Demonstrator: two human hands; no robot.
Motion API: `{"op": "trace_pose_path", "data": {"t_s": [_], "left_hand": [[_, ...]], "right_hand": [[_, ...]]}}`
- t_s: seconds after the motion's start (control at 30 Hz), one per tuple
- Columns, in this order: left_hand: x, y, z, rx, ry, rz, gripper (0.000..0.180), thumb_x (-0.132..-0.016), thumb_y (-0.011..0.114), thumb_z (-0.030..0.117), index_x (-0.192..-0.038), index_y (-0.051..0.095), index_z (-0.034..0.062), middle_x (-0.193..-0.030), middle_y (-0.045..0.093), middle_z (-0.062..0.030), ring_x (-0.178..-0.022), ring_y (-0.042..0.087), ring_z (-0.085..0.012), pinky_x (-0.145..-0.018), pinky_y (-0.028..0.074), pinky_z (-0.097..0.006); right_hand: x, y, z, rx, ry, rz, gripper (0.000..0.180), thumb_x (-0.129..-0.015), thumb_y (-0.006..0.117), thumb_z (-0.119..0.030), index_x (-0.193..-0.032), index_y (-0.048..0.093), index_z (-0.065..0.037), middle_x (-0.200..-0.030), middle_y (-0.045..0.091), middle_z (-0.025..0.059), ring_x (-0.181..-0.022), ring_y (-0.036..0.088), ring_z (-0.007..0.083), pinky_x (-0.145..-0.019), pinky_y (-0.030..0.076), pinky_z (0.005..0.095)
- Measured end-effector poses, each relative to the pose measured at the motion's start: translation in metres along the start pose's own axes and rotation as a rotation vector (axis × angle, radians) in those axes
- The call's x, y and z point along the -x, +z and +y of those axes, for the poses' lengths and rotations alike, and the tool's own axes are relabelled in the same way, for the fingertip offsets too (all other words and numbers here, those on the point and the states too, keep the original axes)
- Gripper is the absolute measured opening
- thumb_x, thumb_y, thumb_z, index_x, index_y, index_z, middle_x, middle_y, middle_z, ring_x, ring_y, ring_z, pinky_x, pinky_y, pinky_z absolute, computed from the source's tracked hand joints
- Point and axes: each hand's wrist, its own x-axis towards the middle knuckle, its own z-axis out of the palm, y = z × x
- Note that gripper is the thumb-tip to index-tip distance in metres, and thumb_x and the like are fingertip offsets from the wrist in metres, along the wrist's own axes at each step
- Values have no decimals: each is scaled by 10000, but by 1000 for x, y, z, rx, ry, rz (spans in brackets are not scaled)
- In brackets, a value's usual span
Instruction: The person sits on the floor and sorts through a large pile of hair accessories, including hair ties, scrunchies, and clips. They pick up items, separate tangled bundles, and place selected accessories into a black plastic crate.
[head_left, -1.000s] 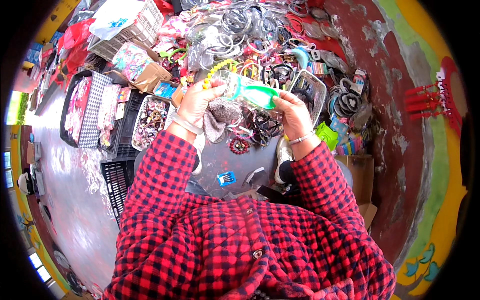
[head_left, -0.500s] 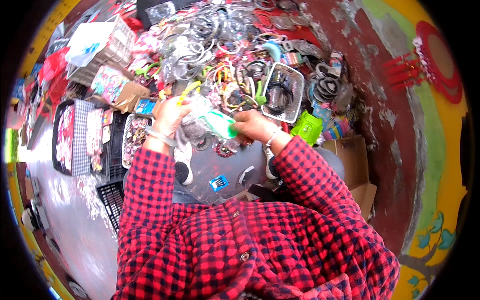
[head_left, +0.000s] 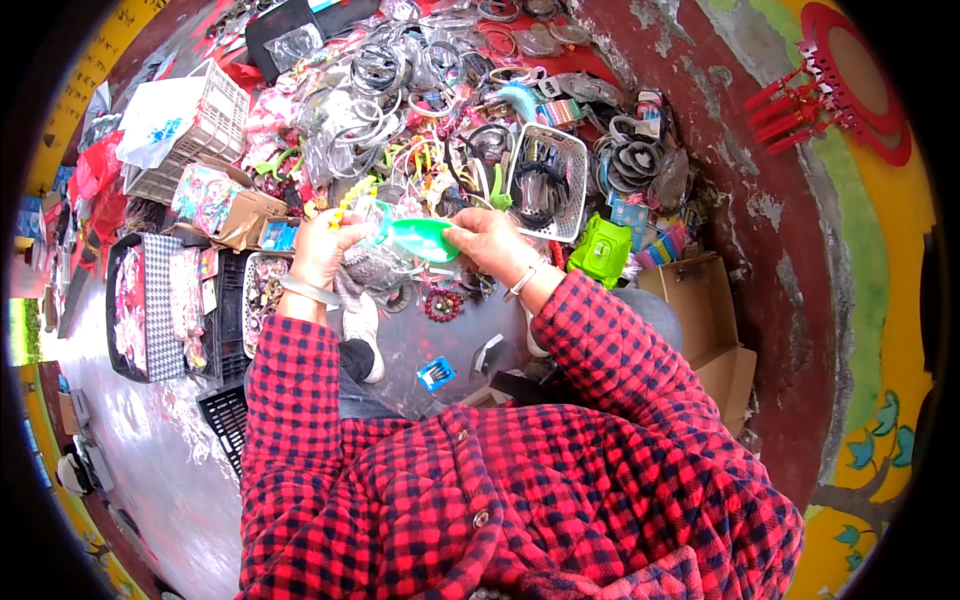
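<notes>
My right hand [head_left: 492, 243] pinches the right end of a bright green, oval, shiny thing [head_left: 424, 238] whose exact kind I cannot make out. My left hand [head_left: 324, 250] is closed at the other side, beside a yellow knobbly strip [head_left: 352, 196] that sticks up above its fingers. A clear, teal-edged piece [head_left: 383, 218] lies between that hand and the green thing; whether they are joined is unclear. Just below are grey mesh-like bundles [head_left: 372, 268] and a dark red beaded ring [head_left: 443, 304]. Some of what the left fingers grip is hidden.
A heap of headbands and wrapped accessories [head_left: 390, 110] spreads ahead. Right of centre stands a white basket [head_left: 575, 160] with black items, near a lime-green plastic case [head_left: 603, 250]. An open cardboard box [head_left: 690, 290] is by my right knee; crates and a checked bin [head_left: 165, 300] line the left.
The green thing is turned flatter and shows more of its oval face. My right hand has shifted slightly left, and the whole view has tilted a little.
</notes>
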Motion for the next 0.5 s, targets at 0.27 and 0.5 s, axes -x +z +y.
{"op": "trace_pose_path", "data": {"t_s": [0.27, 0.5], "left_hand": [[5, 2, 9, 374, -81, -101, 153, -761, 622, 31, -906, 577, 11, -863, 612, -54, -806, 592, -138, -728, 472, -257], [12, -3, 16, 420, -94, -120, 158, -734, 639, 45, -875, 569, 36, -856, 605, -41, -801, 587, -133, -748, 463, -261]], "right_hand": [[-18, 8, 8, -217, -231, 244, 180, -805, 605, -151, -895, 635, 2, -752, 618, 40, -685, 540, 78, -631, 436, 228], [-14, 11, 0, -227, -224, 227, 204, -830, 593, -164, -871, 627, 33, -709, 578, 6, -649, 496, 61, -588, 409, 222]]}}
